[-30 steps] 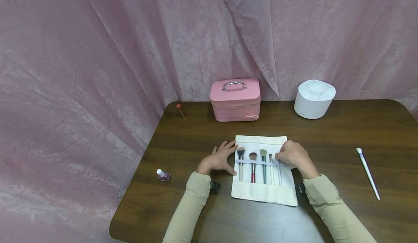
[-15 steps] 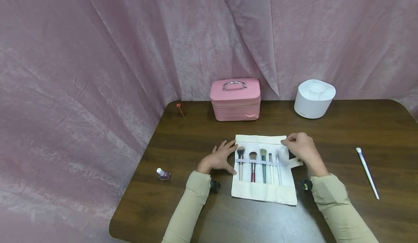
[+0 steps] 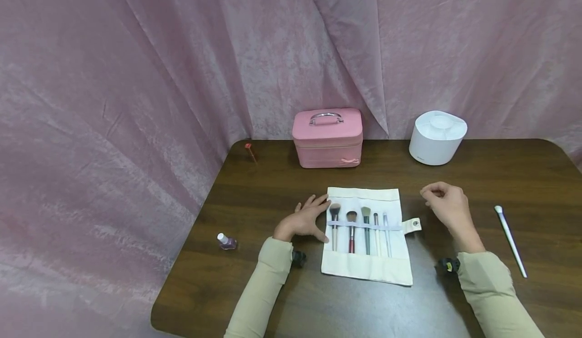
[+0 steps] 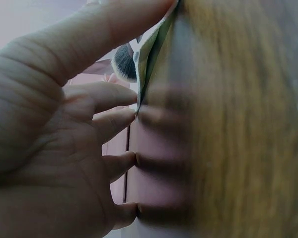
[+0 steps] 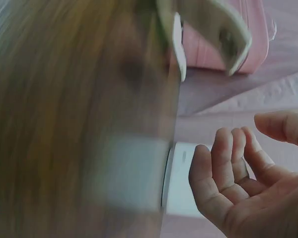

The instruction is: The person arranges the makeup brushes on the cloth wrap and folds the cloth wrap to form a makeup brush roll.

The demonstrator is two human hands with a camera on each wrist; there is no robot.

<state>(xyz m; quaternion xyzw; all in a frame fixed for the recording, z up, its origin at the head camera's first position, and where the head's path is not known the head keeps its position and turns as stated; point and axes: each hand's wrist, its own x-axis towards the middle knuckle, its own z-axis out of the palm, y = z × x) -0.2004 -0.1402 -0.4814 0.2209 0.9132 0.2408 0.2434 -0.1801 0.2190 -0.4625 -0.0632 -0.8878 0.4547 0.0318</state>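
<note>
We see soft, fairly even light in the head view, a pale glare on the near tabletop (image 3: pixel 354 310) and a dark shadow beside the right sleeve (image 3: pixel 495 290). Both wrist views look dimmer to us: the tabletop's grain blurs into streaks, the left hand (image 4: pixel 59 141) sits in shade, and the white container (image 5: pixel 180 186) reflects as a hazy smear.

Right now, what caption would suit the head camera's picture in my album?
Left hand touching an open brush roll, empty right hand beside it, pink box behind.
</note>
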